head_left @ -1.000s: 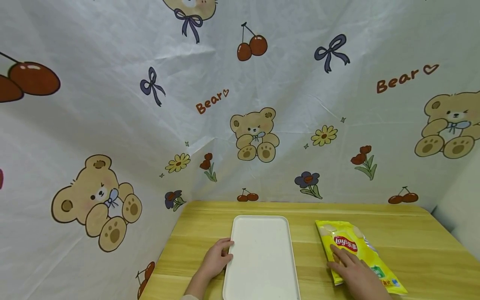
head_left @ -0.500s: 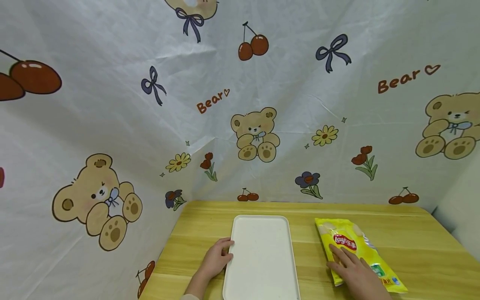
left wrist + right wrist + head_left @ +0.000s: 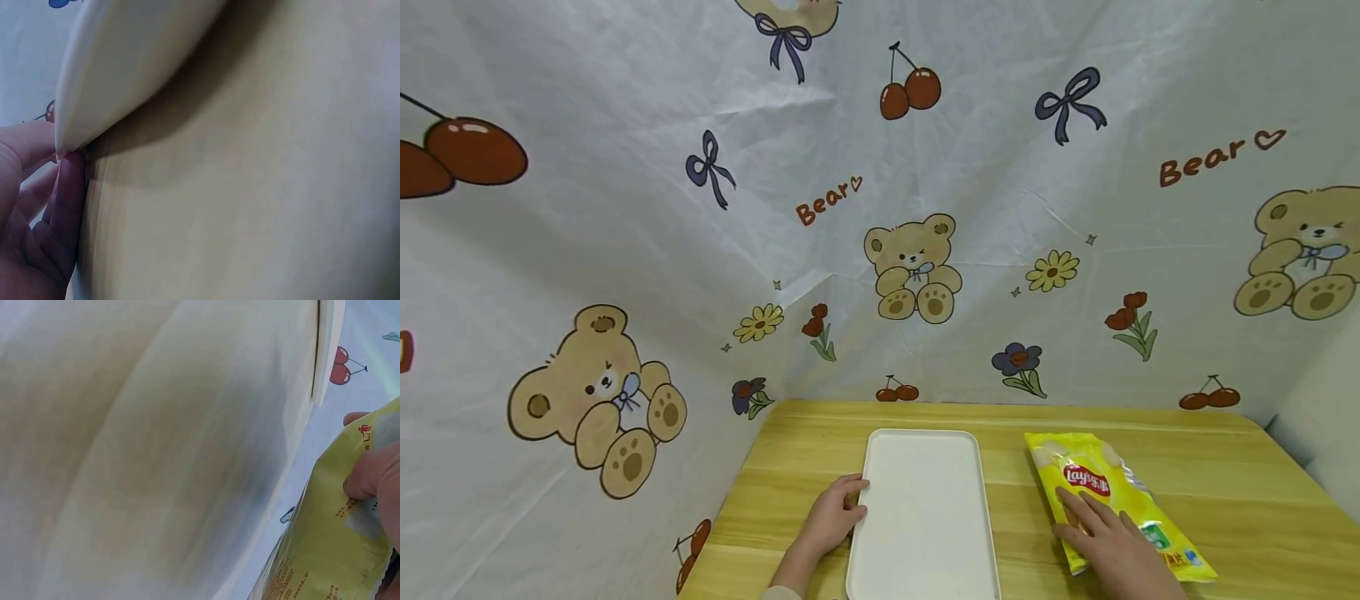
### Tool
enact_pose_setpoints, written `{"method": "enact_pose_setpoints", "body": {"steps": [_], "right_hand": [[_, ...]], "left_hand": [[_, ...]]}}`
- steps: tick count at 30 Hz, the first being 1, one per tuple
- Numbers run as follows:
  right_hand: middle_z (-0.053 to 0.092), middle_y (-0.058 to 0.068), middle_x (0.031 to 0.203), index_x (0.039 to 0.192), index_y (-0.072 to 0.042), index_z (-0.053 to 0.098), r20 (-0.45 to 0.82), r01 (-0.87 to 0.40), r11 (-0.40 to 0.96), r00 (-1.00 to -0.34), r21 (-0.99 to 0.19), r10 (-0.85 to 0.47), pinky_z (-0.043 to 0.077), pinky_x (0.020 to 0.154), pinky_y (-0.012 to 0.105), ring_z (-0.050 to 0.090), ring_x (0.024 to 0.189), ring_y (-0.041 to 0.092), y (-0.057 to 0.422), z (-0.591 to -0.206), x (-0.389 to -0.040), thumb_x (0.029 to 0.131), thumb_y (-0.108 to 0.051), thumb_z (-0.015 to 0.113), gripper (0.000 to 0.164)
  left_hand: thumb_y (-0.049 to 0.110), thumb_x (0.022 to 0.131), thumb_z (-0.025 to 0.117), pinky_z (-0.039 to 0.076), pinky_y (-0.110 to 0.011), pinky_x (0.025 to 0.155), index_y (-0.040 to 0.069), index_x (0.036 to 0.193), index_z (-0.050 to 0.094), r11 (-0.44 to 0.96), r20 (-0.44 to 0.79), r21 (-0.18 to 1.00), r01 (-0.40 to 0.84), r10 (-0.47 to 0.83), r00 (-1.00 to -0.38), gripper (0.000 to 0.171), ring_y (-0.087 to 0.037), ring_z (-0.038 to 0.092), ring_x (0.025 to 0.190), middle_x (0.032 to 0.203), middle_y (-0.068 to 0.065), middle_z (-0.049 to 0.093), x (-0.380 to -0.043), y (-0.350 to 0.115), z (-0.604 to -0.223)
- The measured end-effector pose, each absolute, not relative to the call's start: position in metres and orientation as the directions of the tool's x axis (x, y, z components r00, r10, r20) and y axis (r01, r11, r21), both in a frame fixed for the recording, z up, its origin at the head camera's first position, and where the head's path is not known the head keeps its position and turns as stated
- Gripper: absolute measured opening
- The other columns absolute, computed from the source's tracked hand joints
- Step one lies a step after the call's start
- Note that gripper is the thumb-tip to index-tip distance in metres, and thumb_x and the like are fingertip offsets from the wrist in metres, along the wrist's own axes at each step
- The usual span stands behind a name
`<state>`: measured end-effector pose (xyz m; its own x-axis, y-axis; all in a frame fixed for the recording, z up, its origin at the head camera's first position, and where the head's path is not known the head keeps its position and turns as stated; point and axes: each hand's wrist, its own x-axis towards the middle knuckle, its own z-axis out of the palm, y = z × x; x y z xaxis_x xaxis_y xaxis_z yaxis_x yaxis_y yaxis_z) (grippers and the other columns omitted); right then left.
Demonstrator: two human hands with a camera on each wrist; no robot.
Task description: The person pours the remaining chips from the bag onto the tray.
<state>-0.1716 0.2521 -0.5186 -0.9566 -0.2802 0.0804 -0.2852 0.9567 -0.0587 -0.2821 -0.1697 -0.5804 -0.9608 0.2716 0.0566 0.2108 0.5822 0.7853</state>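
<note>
Slight shift over the desk [image 3: 1247, 475], toward the white tray [image 3: 925, 517], from the yellow chip bag [image 3: 1122, 493]! Its left side sits pinched between thumb and fingers of the right grip [image 3: 1112, 543]; left grip [image 3: 833, 518] pinches the tray's left rim.

Free tabletop [image 3: 1011, 500] between tray [image 3: 921, 517] and chip bag [image 3: 1118, 490], cloth [image 3: 970, 367] behind

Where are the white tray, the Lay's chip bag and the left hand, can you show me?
White tray [image 3: 922, 518], head view: middle of its flat surface.
Lay's chip bag [image 3: 1121, 493], head view: yellow front, beside the red logo.
Left hand [image 3: 831, 517], head view: back of the hand.
</note>
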Motion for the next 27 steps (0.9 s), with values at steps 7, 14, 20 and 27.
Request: {"method": "enact_pose_setpoints", "body": {"steps": [7,14,20,27], "right_hand": [[0.040,0.005,0.150,0.114,-0.036,0.064,0.097,-0.329,0.943,-0.942,-0.060,-0.322,0.033,0.095,0.072,0.041,0.131,0.036,0.247,-0.512,-0.175,0.042,-0.099,0.045,0.098],[0.040,0.006,0.150,0.114,-0.038,0.062,0.035,-0.316,0.942,-0.949,-0.110,-0.314,0.028,0.097,0.074,0.040,0.130,0.039,0.239,-0.504,-0.173,0.039,-0.097,0.049,0.096],[0.037,0.004,0.152,0.118,-0.039,0.061,0.065,-0.338,0.936,-0.941,-0.098,-0.333,0.029,0.099,0.072,0.038,0.133,0.037,0.236,-0.500,-0.172,0.040,-0.098,0.048,0.099],[0.037,0.005,0.153,0.121,-0.036,0.061,0.102,-0.393,0.913,-0.918,-0.111,-0.383,0.027,0.100,0.072,0.034,0.136,0.036,0.233,-0.493,-0.174,0.042,-0.097,0.051,0.100]], "left_hand": [[0.011,0.090,0.062,0.044,-0.019,0.066,0.012,0.129,0.061,0.572,0.052,0.795,0.203,0.269,-0.962,0.038,-0.007,0.050,0.080,0.141,-0.009,0.050,-0.283,-0.170,-0.580],[0.011,0.090,0.062,0.043,-0.021,0.070,0.011,0.129,0.061,0.571,0.049,0.798,0.195,0.261,-0.964,0.039,-0.010,0.050,0.085,0.141,-0.008,0.051,-0.281,-0.168,-0.580],[0.011,0.090,0.063,0.042,-0.022,0.073,0.011,0.129,0.061,0.567,0.049,0.800,0.195,0.262,-0.964,0.039,-0.011,0.049,0.087,0.141,-0.008,0.051,-0.280,-0.169,-0.579],[0.011,0.090,0.063,0.043,-0.021,0.072,0.011,0.128,0.062,0.555,0.064,0.806,0.205,0.262,-0.963,0.038,-0.010,0.050,0.085,0.139,-0.008,0.052,-0.280,-0.169,-0.580]]}}
